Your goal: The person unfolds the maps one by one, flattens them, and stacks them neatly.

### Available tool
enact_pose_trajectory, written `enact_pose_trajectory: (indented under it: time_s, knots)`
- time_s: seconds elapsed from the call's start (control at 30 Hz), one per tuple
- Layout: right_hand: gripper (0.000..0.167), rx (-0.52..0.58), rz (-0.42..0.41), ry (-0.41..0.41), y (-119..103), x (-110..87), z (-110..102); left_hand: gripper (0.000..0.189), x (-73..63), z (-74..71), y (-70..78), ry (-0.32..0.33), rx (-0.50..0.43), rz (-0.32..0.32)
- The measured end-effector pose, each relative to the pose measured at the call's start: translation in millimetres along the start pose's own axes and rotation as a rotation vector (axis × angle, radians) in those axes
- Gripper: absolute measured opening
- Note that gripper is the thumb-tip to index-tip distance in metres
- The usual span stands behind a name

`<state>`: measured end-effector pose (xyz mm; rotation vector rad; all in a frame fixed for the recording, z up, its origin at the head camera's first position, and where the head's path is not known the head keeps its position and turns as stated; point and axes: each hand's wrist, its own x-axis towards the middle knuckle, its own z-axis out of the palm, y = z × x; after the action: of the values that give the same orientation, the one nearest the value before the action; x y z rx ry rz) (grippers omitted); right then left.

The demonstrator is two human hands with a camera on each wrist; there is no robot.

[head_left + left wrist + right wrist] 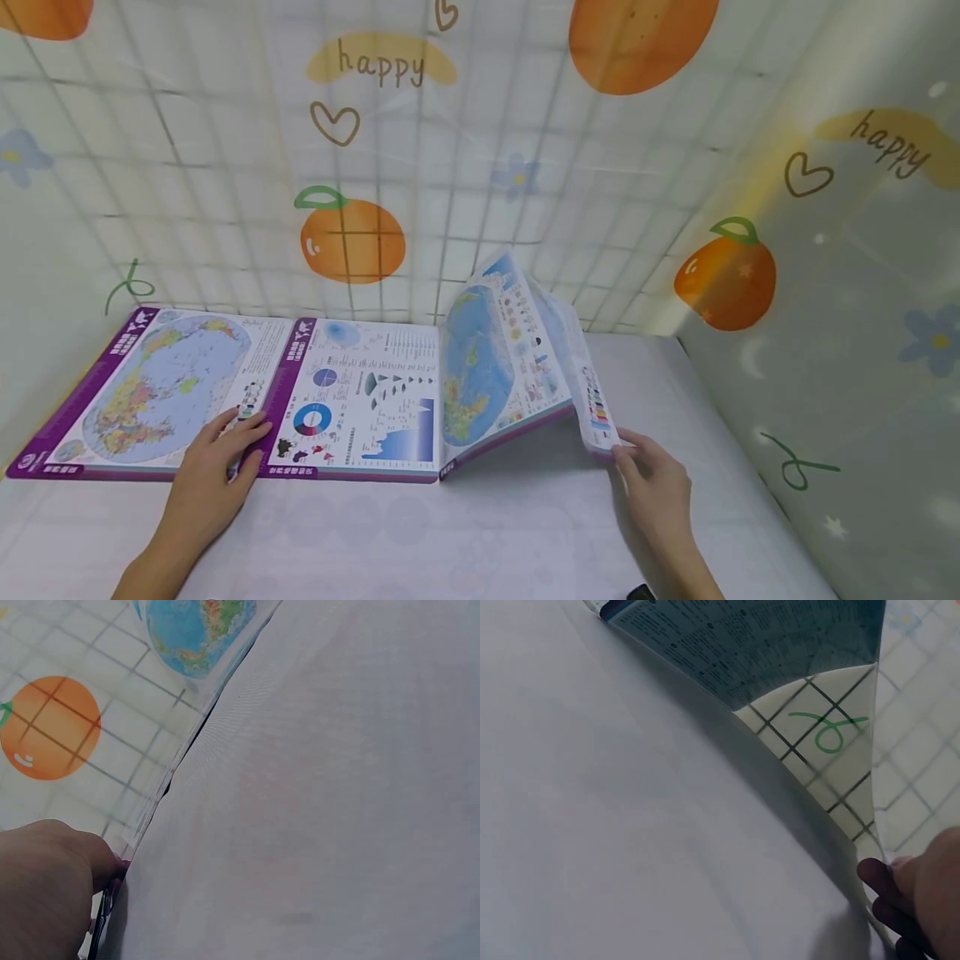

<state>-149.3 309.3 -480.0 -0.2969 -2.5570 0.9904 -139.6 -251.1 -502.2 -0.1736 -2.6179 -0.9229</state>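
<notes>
A folding world map [360, 333] with purple borders lies on the white table, its left panels flat. Its right panels stand raised and bent, one showing a blue ocean map [472, 367]. My left hand [217, 467] rests on the map's lower edge, near the fold between the two flat panels. At the right, my right hand [656, 483] pinches the lower corner of the outermost panel [588, 392] between thumb and fingers. In the right wrist view, the dark blue printed back [757, 645] of a raised panel shows, with my right hand [937, 892] at the lower right.
A white cloth [420, 542] covers the table. Behind it hangs a translucent curtain [480, 167] printed with oranges, hearts and flowers, a wire grid showing through. A grey-green curtain side [847, 350] bounds the right. A small black object [641, 592] shows at the bottom edge.
</notes>
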Motion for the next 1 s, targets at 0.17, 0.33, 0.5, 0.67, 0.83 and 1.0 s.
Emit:
enact_pose_trajectory:
  time_s: [0.17, 0.33, 0.5, 0.67, 0.83, 1.0]
  knots:
    - [0.028, -0.019, 0.050, 0.052, 7.9, 2.3, -5.0, 0.042, -0.2, 0.1, -0.7, 0.000, 0.001, 0.003]
    - [0.028, -0.021, 0.092, 0.083, 16.7, 5.7, -10.8, 0.041, 0.0, 0.7, -2.4, 0.006, -0.002, 0.012]
    - [0.030, -0.006, 0.146, 0.098, 25.2, 10.0, -19.2, 0.040, 0.5, 0.2, -1.5, 0.018, -0.003, 0.024]
    - [0.031, 0.002, 0.211, 0.121, 30.9, 14.3, -25.6, 0.041, 0.1, 0.2, -1.4, 0.017, 0.000, 0.026]
    - [0.034, 0.013, 0.263, 0.120, 37.7, 16.7, -31.8, 0.040, -0.3, -1.3, 0.1, 0.017, 0.001, 0.019]
    - [0.038, 0.014, 0.331, 0.109, 45.6, 21.1, -38.7, 0.040, 0.0, -1.4, 1.3, 0.016, 0.000, 0.017]
